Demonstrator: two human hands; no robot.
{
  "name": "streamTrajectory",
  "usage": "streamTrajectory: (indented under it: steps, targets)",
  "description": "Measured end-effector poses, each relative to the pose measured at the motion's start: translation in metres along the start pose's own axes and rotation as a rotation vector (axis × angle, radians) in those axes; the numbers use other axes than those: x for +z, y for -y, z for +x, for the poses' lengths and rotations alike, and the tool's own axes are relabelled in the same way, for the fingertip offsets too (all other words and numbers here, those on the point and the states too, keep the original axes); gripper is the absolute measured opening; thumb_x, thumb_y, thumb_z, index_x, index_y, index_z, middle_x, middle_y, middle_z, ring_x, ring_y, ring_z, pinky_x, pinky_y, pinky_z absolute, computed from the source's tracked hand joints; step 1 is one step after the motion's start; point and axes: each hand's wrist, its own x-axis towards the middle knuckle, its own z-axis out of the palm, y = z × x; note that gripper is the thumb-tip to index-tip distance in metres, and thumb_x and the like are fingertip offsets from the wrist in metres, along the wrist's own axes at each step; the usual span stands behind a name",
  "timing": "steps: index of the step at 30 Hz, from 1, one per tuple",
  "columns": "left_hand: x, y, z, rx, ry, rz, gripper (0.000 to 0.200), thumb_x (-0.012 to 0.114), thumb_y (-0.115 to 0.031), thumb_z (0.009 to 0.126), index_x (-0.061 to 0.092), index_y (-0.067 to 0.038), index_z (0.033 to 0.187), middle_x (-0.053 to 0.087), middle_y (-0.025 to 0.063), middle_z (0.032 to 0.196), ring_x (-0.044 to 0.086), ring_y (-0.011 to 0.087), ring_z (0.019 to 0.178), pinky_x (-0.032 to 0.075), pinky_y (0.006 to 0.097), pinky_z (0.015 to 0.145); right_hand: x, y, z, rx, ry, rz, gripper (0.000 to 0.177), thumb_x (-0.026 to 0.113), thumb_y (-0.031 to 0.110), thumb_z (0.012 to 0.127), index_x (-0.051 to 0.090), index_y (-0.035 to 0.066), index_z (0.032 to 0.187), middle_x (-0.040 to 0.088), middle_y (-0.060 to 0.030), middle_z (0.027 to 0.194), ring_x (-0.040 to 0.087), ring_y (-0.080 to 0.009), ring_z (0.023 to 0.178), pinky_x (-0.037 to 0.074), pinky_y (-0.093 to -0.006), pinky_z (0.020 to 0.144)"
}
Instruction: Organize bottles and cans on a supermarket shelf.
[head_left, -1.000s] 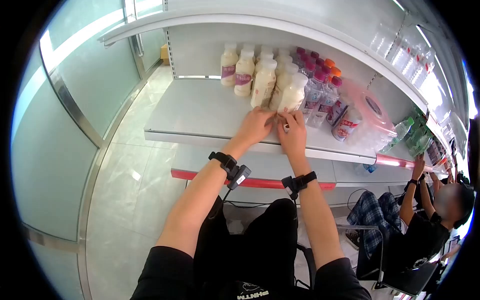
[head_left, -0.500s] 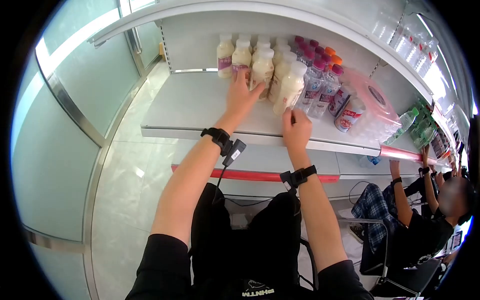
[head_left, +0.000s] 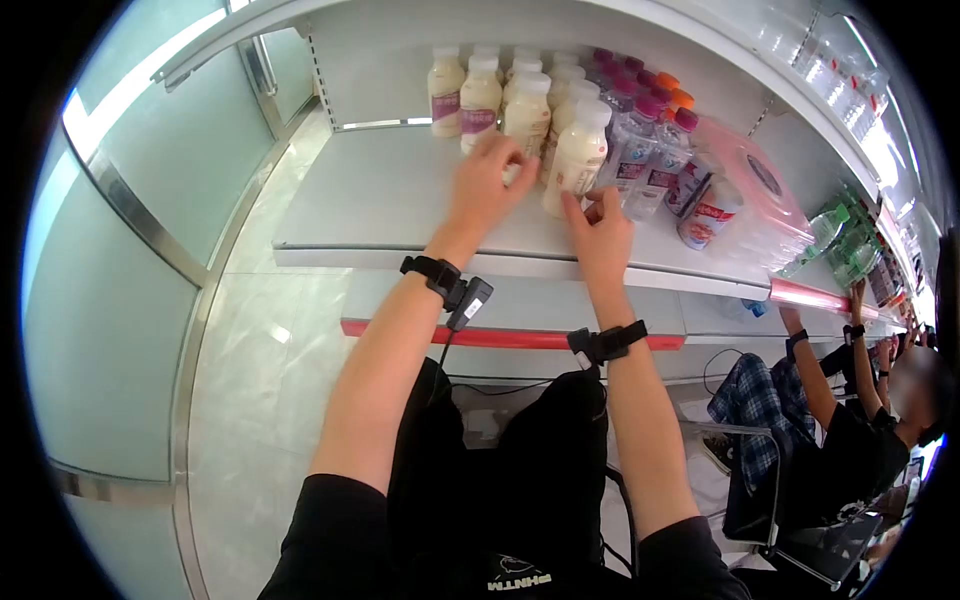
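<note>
Creamy-white milk bottles with white caps stand upright in rows on the shelf. My left hand [head_left: 486, 188] is beside the middle front milk bottle [head_left: 527, 112], thumb and fingers apart and curved, with nothing visibly held. Close to the base of the nearest milk bottle [head_left: 579, 152] is my right hand [head_left: 603, 238]. Its thumb seems to touch that bottle's lower part, while its fingers are bent and parted from the thumb. Further left are milk bottles with purple labels, one of them a front purple-labelled bottle [head_left: 480, 100].
Right of the milk stand clear bottles with purple caps [head_left: 668, 160], a red-and-white can [head_left: 711, 213] and a pink transparent box [head_left: 750, 180]. The white shelf [head_left: 350, 205] has a front lip, with another shelf overhead. A seated person [head_left: 840, 440] reaches toward shelves at the right.
My left hand has shifted slightly right and its fingers have drawn in, away from the purple-labelled bottle. My right hand's fingers have parted a little beside the nearest bottle. The view has tilted slightly.
</note>
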Motion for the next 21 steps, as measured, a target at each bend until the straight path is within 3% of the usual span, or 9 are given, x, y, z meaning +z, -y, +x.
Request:
streamTrajectory:
  steps: [1, 3, 5, 7, 9, 15, 18, 21]
  targets:
    - [-0.002, -0.005, -0.002, 0.044, 0.144, -0.084, 0.033, 0.074, -0.032, 0.084, 0.058, -0.004, 0.095, 0.064, 0.0106, 0.097, 0.065, 0.0316, 0.086, 0.053, 0.0405, 0.073, 0.002, -0.002, 0.0, 0.001, 0.003, 0.007, 0.031, 0.075, 0.026, 0.085, 0.063, 0.003, 0.101, 0.064, -0.0112, 0.063, 0.062, -0.0272, 0.054, 0.048, -0.0366, 0.054]
    - [0.0, -0.014, -0.003, 0.114, 0.155, -0.065, 0.034, 0.075, -0.032, 0.083, 0.058, -0.005, 0.095, 0.065, 0.01, 0.096, 0.066, 0.0306, 0.085, 0.053, 0.0399, 0.072, 0.002, -0.008, 0.0, -0.257, -0.024, 0.067, 0.021, 0.072, 0.019, 0.085, 0.063, 0.003, 0.094, 0.067, -0.0134, 0.078, 0.063, -0.023, 0.06, 0.047, -0.0334, 0.053]
    - [0.0, -0.018, -0.004, 0.187, 0.163, -0.056, 0.036, 0.076, -0.033, 0.083, 0.057, -0.006, 0.095, 0.066, 0.0095, 0.095, 0.066, 0.0296, 0.083, 0.053, 0.0394, 0.07, 0.001, -0.01, 0.001, -0.261, -0.133, 0.136, 0.016, 0.07, 0.016, 0.085, 0.063, 0.003, 0.092, 0.067, -0.0134, 0.085, 0.063, -0.0212, 0.062, 0.046, -0.0321, 0.054]
    - [0.0, -0.02, -0.005, 0.112, 0.254, -0.024, 0.039, 0.077, -0.034, 0.081, 0.056, -0.006, 0.096, 0.067, 0.0102, 0.095, 0.067, 0.0298, 0.086, 0.053, 0.0397, 0.071, 0.0, -0.01, 0.004, -0.266, -0.243, 0.208, 0.012, 0.068, 0.012, 0.084, 0.063, 0.002, 0.089, 0.067, -0.0133, 0.093, 0.062, -0.0195, 0.064, 0.046, -0.0308, 0.055]
    - [0.001, -0.017, -0.005, 0.084, 0.291, -0.025, 0.037, 0.076, -0.032, 0.082, 0.056, -0.006, 0.097, 0.067, 0.0102, 0.096, 0.067, 0.0307, 0.086, 0.053, 0.0405, 0.072, -0.002, -0.012, 0.002, -0.268, -0.071, 0.178, 0.012, 0.065, 0.009, 0.084, 0.062, 0.001, 0.093, 0.066, -0.0115, 0.096, 0.059, -0.0178, 0.064, 0.046, -0.0296, 0.057]
    - [0.006, -0.005, -0.006, 0.069, 0.346, -0.043, 0.029, 0.07, -0.026, 0.086, 0.056, -0.006, 0.1, 0.069, 0.0122, 0.099, 0.068, 0.0344, 0.085, 0.053, 0.0433, 0.071, 0.003, -0.013, -0.001, -0.125, 0.018, 0.477, 0.032, 0.065, 0.009, 0.082, 0.057, 0.001, 0.111, 0.062, -0.0097, 0.087, 0.056, -0.0177, 0.062, 0.047, -0.0304, 0.058]
    - [0.002, -0.014, -0.004, 0.05, 0.387, -0.024, 0.032, 0.069, -0.029, 0.087, 0.056, -0.004, 0.102, 0.069, 0.0149, 0.098, 0.068, 0.0362, 0.085, 0.053, 0.0436, 0.072, -0.001, -0.004, 0.0, -0.075, 0.032, 0.223, 0.036, 0.065, 0.01, 0.081, 0.056, 0.001, 0.114, 0.061, -0.0107, 0.088, 0.058, -0.0177, 0.065, 0.048, -0.0318, 0.059]
    - [0.003, -0.013, -0.003, 0.046, 0.399, -0.053, 0.042, 0.071, -0.037, 0.085, 0.056, -0.003, 0.106, 0.069, 0.0174, 0.097, 0.068, 0.037, 0.086, 0.053, 0.0433, 0.073, -0.002, -0.011, 0.002, -0.145, 0.068, 0.227, 0.037, 0.066, 0.011, 0.08, 0.057, 0.003, 0.114, 0.062, -0.0137, 0.096, 0.06, -0.0188, 0.069, 0.049, -0.0325, 0.061]
